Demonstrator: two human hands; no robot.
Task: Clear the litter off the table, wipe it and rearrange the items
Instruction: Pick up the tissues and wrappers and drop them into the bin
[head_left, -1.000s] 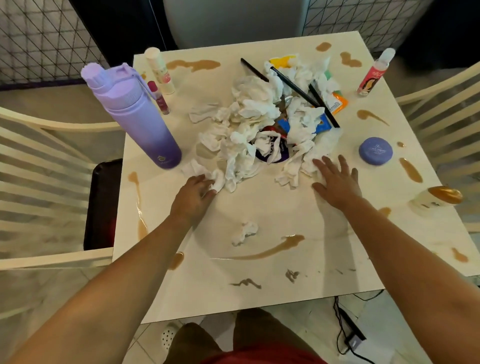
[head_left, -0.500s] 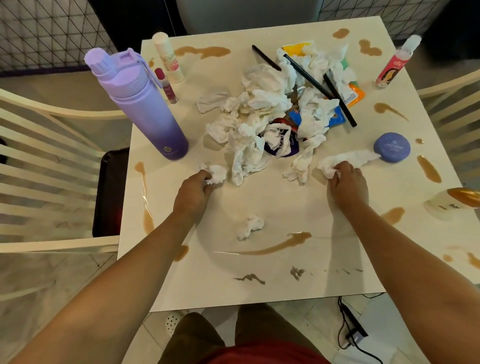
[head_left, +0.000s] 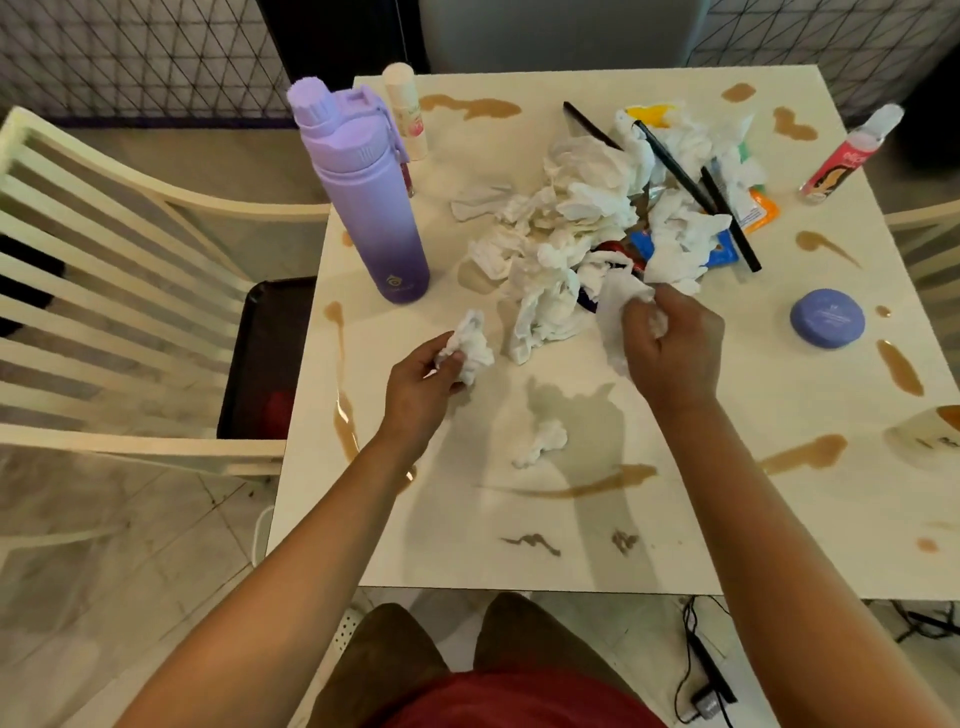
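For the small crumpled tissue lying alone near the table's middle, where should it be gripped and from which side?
Pinch the small crumpled tissue by its raised bunched top, coming straight down from above. It lies loose on the table, apart from the tissue pile, with bare surface all round, so nothing blocks a top pinch.

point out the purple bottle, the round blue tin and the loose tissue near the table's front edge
purple bottle (head_left: 375, 208): head view, mid body
blue tin (head_left: 827, 317): head view, lid centre
loose tissue (head_left: 543, 443): head view, middle of wad
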